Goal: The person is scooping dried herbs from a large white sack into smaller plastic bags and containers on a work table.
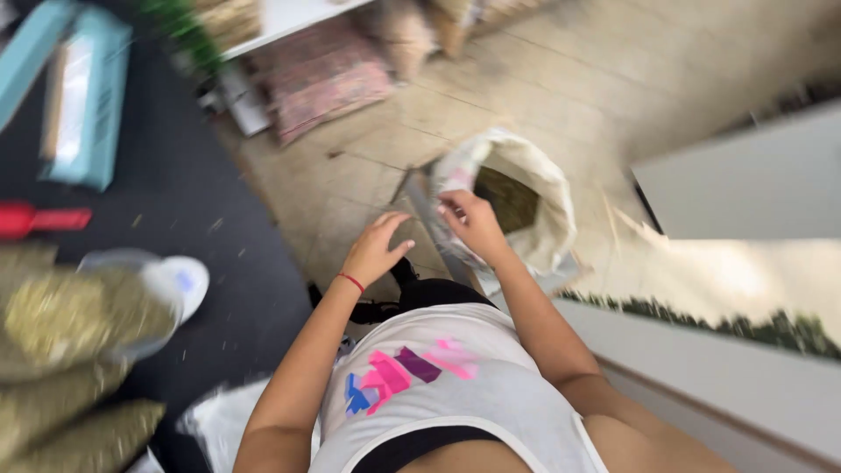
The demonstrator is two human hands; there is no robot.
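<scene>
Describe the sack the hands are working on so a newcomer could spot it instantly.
On the pale tiled floor, just ahead of the person, stands an open white sack with dark greenish contents. The right hand grips its near rim; the left hand hovers beside it. Unlike the packed clear bags at left, its top gapes open.
</scene>
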